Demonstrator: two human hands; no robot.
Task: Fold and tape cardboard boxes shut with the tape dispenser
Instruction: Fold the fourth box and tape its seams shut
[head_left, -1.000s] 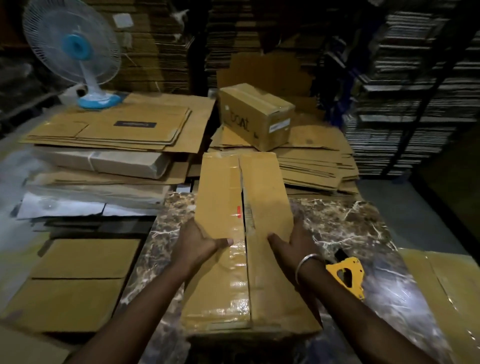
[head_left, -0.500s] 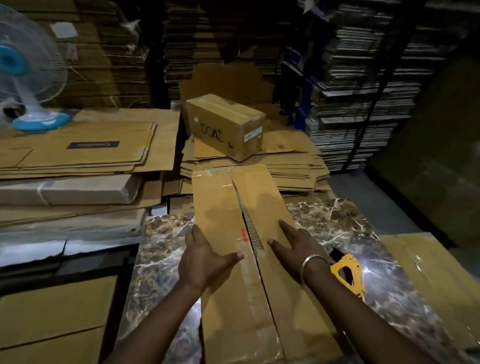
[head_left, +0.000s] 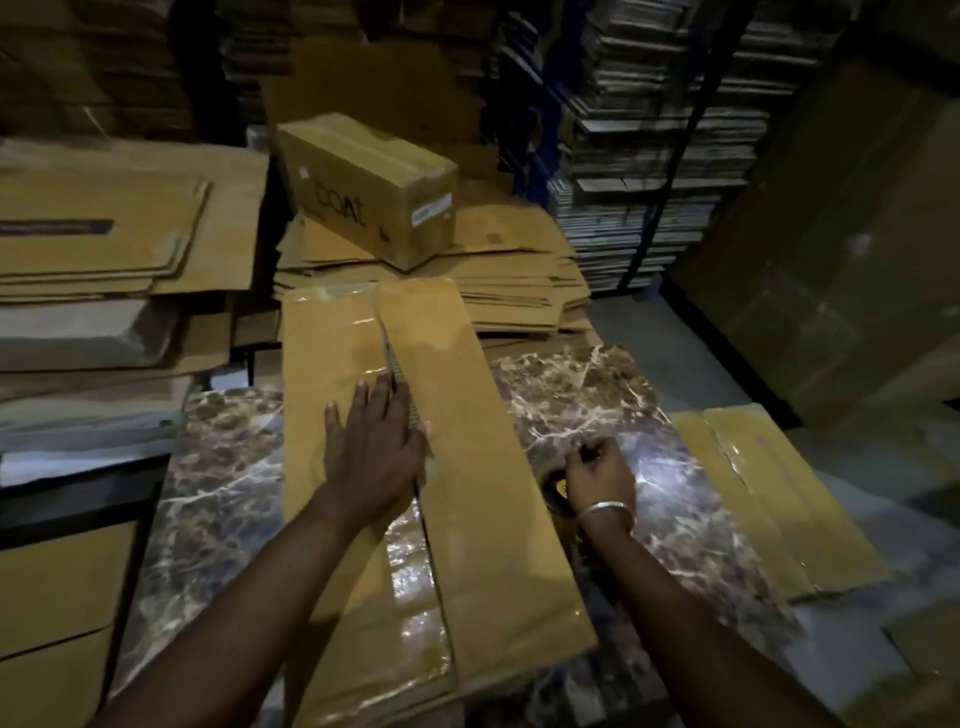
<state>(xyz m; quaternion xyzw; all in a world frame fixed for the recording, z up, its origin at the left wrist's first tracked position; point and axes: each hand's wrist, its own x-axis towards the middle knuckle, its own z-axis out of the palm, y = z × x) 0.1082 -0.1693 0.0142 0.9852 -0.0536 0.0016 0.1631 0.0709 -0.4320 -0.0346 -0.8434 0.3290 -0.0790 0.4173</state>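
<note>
**Flaps down, centre seam not yet taped**

The box (head_left: 415, 467) lies long and flat on the marbled surface (head_left: 597, 405), running from the near edge to the far one. Its two top flaps are folded in and meet along a middle seam, where the right flap's edge stands slightly proud. The left hand (head_left: 371, 452) presses flat on the left flap beside the seam, fingers straight. The right hand (head_left: 600, 475) is just right of the box, its grip curled over the dispenser (head_left: 561, 488), of which only a yellow scrap shows. Shiny old tape covers parts of the left flap, but I see no strip bridging the seam. Judging by that, folding is done and taping remains. A closed box (head_left: 374, 192) sits far off on flat stock.
</note>
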